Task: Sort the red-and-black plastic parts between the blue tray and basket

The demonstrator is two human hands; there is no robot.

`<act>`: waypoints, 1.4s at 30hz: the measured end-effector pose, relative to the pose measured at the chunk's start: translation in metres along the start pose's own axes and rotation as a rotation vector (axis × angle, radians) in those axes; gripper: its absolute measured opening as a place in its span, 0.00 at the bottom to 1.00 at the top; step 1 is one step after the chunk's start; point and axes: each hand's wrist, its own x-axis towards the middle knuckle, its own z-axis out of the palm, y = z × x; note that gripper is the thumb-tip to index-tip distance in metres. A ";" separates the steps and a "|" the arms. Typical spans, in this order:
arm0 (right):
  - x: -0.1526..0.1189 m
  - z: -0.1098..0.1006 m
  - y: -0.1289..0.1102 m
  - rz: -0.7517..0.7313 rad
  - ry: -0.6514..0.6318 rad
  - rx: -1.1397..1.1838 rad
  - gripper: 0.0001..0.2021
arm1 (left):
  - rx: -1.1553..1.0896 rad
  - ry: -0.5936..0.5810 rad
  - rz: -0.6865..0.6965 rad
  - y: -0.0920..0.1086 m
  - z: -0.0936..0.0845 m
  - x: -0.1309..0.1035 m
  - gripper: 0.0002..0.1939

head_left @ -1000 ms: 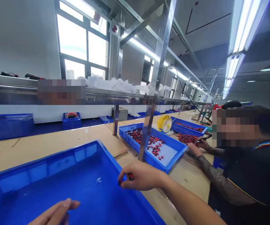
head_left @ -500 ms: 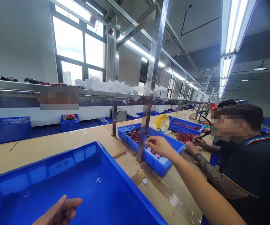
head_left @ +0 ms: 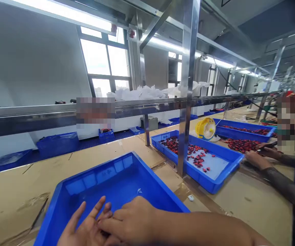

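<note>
Over the near blue tray [head_left: 160, 182], in the head view, the left hand [head_left: 85, 227] is lying palm-up, thumb and forefinger spread; the right hand [head_left: 137, 218] is resting curled against it. A dark piece [head_left: 105, 234] is showing between them; whether the right hand is pinching it is not showing. It is probably weighing little and feeling stiff, suiting a fingertip pinch.

no lettering can be read; the faint marks [head_left: 108, 172] inside the near blue tray [head_left: 160, 181] are blurred.
</note>
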 end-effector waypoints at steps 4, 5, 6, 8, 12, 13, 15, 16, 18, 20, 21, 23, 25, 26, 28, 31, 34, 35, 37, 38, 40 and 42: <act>-0.015 0.011 0.005 -0.020 0.144 0.100 0.18 | 0.020 -0.017 0.078 -0.012 0.021 -0.012 0.12; -0.017 0.010 0.007 0.014 0.144 0.140 0.16 | 0.029 0.000 0.094 -0.014 0.024 -0.013 0.12; -0.018 0.008 0.008 0.056 0.142 0.192 0.15 | 0.033 -0.020 0.108 -0.016 0.025 -0.014 0.14; -0.018 0.001 0.010 0.134 0.154 0.318 0.15 | 0.049 -0.076 0.128 -0.019 0.027 -0.017 0.18; -0.018 -0.008 0.012 0.221 0.178 0.472 0.14 | 0.101 -0.197 0.192 -0.024 0.026 -0.022 0.27; -0.018 -0.009 0.012 0.235 0.181 0.478 0.13 | 0.116 -0.213 0.212 -0.025 0.027 -0.024 0.29; -0.018 -0.010 0.012 0.247 0.197 0.488 0.12 | 0.146 -0.243 0.243 -0.026 0.028 -0.026 0.33; -0.019 -0.011 0.011 0.243 0.213 0.493 0.11 | 0.156 -0.258 0.255 -0.027 0.029 -0.028 0.34; -0.020 -0.013 0.010 0.202 0.284 0.496 0.08 | 0.154 -0.287 0.259 -0.026 0.031 -0.032 0.37; -0.022 -0.016 0.008 0.135 0.394 0.489 0.07 | 0.124 -0.294 0.248 -0.026 0.033 -0.036 0.36; -0.024 -0.018 0.007 0.108 0.446 0.489 0.06 | 0.110 -0.278 0.242 -0.026 0.034 -0.037 0.34; -0.026 -0.024 0.005 0.078 0.502 0.476 0.06 | 0.106 -0.199 0.226 -0.026 0.034 -0.037 0.29; -0.028 -0.028 0.005 0.079 0.503 0.435 0.07 | 0.148 -0.108 0.200 -0.026 0.033 -0.033 0.25; -0.028 -0.030 0.005 0.084 0.502 0.409 0.07 | 0.182 -0.080 0.185 -0.027 0.031 -0.031 0.24; -0.028 -0.032 0.005 0.112 0.500 0.382 0.08 | 0.236 -0.063 0.163 -0.028 0.027 -0.024 0.22; -0.025 -0.032 0.008 0.179 0.490 0.425 0.11 | 0.212 -0.100 0.087 -0.031 0.021 -0.017 0.20; -0.023 -0.030 0.011 0.233 0.477 0.478 0.13 | 0.168 -0.145 0.056 -0.033 0.019 -0.017 0.24; -0.023 -0.030 0.011 0.245 0.479 0.484 0.14 | 0.180 -0.135 0.071 -0.033 0.020 -0.018 0.26; -0.023 -0.029 0.013 0.256 0.486 0.481 0.13 | 0.216 -0.084 0.100 -0.032 0.023 -0.020 0.28; -0.023 -0.028 0.013 0.259 0.489 0.473 0.13 | 0.231 -0.058 0.108 -0.031 0.025 -0.021 0.28; -0.024 -0.027 0.014 0.260 0.499 0.458 0.12 | 0.255 -0.025 0.114 -0.028 0.027 -0.021 0.27; -0.024 -0.025 0.015 0.260 0.505 0.459 0.12 | 0.294 -0.017 0.129 -0.026 0.028 -0.019 0.22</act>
